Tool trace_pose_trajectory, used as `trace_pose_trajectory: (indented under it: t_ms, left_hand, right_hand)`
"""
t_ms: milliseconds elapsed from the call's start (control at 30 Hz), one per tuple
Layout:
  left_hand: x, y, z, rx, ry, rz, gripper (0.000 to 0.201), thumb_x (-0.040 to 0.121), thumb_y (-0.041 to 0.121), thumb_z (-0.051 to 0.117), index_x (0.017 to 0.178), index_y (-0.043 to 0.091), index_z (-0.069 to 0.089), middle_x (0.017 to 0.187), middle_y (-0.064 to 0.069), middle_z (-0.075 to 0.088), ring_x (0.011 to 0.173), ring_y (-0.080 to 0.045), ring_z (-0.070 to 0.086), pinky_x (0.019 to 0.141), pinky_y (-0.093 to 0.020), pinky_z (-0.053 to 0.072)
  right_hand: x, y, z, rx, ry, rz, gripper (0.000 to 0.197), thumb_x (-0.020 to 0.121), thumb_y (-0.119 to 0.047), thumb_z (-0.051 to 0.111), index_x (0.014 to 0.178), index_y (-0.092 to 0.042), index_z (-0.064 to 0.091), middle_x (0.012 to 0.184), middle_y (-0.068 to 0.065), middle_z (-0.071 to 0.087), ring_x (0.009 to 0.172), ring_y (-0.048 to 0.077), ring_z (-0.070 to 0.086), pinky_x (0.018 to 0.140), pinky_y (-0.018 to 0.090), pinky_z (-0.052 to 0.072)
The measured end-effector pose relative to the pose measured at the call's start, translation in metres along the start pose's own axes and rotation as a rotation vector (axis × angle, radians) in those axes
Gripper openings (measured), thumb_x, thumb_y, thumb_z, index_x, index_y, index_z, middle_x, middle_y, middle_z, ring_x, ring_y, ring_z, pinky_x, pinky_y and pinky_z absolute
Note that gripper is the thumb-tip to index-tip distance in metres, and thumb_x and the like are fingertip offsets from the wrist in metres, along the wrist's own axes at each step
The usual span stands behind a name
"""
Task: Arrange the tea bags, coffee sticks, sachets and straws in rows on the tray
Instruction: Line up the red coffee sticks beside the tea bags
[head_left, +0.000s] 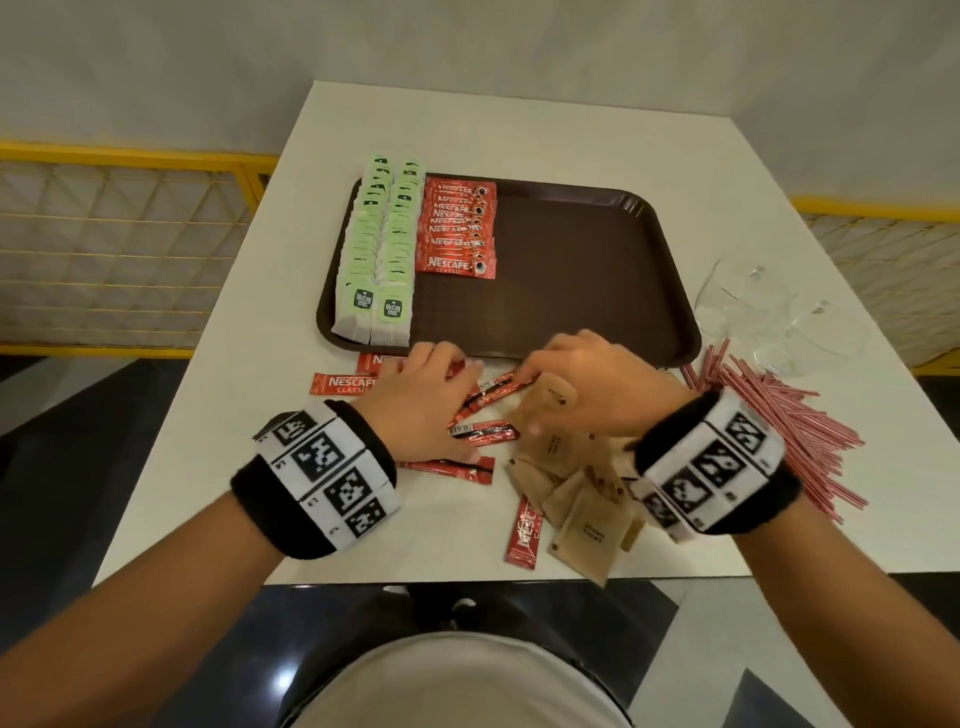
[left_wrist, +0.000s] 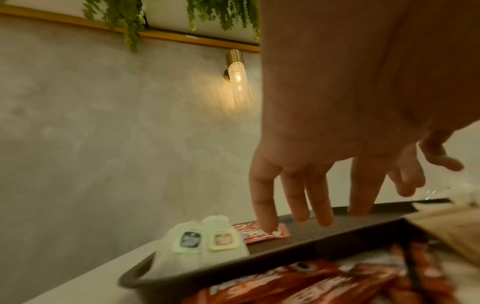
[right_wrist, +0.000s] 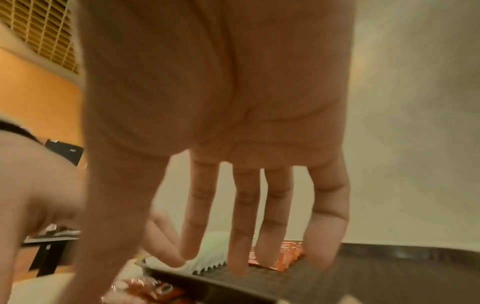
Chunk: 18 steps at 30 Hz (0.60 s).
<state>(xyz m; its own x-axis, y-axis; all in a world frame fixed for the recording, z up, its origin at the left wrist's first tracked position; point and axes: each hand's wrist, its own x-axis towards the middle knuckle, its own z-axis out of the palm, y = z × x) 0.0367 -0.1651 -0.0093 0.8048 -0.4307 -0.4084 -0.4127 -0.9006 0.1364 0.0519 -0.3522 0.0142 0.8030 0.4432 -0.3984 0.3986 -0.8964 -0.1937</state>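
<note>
Grips (head_left: 415, 395) (head_left: 587, 379) amid loose sticks (head_left: 485, 434)

Lit wall lamp (left_wrist: 237, 78), grey wall (left_wrist: 103, 123)

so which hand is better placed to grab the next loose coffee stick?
Left. The left hand lies open right over the loose coffee sticks; the right hand is over the brown sachets.

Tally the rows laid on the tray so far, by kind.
Tea bags: 2 rows
Coffee sticks: 1 row
Sachets: 0 rows, all loose on the table
Straws: 0 rows, piled on the table
Total: 3 rows on the tray
</note>
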Motion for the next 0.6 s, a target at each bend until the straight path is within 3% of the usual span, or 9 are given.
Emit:
trace_pose_trajectory:
  t_ms: [67,167,333,467,600]
  left_hand:
    - [-0.001,0.015,0.0,-0.025,0.028,0.111,0.078,0.08,0.058,0.059,0.142,0.025,0.027,0.139,-0.002,0.025,0.129,-0.02,0.021,0.104,-0.038,0.025]
    - [-0.001,0.037,0.006,-0.035,0.03,0.209,0.078,0.076,0.063,0.06,0.136,0.023,0.03,0.129,0.0,0.032,0.119,-0.018,0.028,0.099,-0.035,0.029]
    - [0.007,0.056,0.016,-0.018,0.026,0.155,0.083,0.071,0.061,0.067,0.13,0.018,0.028,0.125,-0.002,0.034,0.113,-0.018,0.03,0.095,-0.033,0.03]
    - [0.012,0.041,0.015,-0.024,0.016,0.081,0.083,0.068,0.062,0.068,0.129,0.02,0.031,0.124,-0.002,0.035,0.113,-0.019,0.032,0.094,-0.033,0.031]
    - [0.013,0.024,0.012,-0.046,0.032,0.014,0.079,0.072,0.06,0.066,0.132,0.023,0.031,0.125,-0.002,0.033,0.114,-0.019,0.031,0.095,-0.033,0.032]
  right_hand:
    - [-0.018,0.007,0.005,-0.109,-0.102,0.031,0.068,0.071,-0.055,0.069,0.13,-0.044,0.037,0.131,-0.008,0.036,0.123,0.018,0.028,0.102,0.04,0.03]
    - [-0.028,0.009,0.021,-0.17,-0.145,0.021,0.08,0.066,-0.055,0.073,0.133,-0.046,0.031,0.136,-0.006,0.025,0.126,0.02,0.018,0.107,0.043,0.022]
    - [-0.025,0.025,0.027,-0.21,-0.034,0.03,0.07,0.069,-0.046,0.074,0.128,-0.046,0.036,0.135,-0.003,0.025,0.126,0.022,0.018,0.105,0.042,0.024]
    - [-0.029,0.039,0.028,-0.215,0.0,0.059,0.068,0.071,-0.043,0.073,0.126,-0.05,0.034,0.132,-0.005,0.025,0.123,0.02,0.018,0.103,0.04,0.025]
    - [-0.033,0.039,0.027,-0.169,0.037,0.025,0.071,0.073,-0.049,0.069,0.131,-0.051,0.029,0.142,-0.005,0.019,0.131,0.021,0.013,0.107,0.044,0.022]
